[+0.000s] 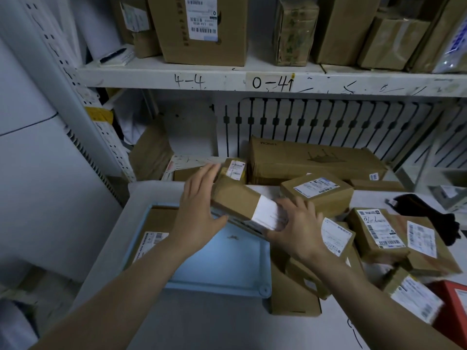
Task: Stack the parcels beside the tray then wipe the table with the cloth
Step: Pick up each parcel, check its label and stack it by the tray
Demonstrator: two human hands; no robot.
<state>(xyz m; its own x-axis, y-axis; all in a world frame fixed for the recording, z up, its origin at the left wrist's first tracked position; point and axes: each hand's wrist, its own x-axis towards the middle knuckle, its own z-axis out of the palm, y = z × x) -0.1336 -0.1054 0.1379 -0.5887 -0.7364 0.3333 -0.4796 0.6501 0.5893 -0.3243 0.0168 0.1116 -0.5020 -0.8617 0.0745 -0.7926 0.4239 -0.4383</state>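
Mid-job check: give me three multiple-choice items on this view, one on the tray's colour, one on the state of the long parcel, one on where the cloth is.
1. The tray is: A) red B) green C) light blue.
2. The long parcel: A) lies flat in the tray B) is held in both hands above it C) is torn open.
3. The black cloth lies: A) on the table's far right B) in the tray C) on the long parcel.
Answers: C, its rim is pale blue; B, left hand and right hand grip it; A, it lies near that edge.
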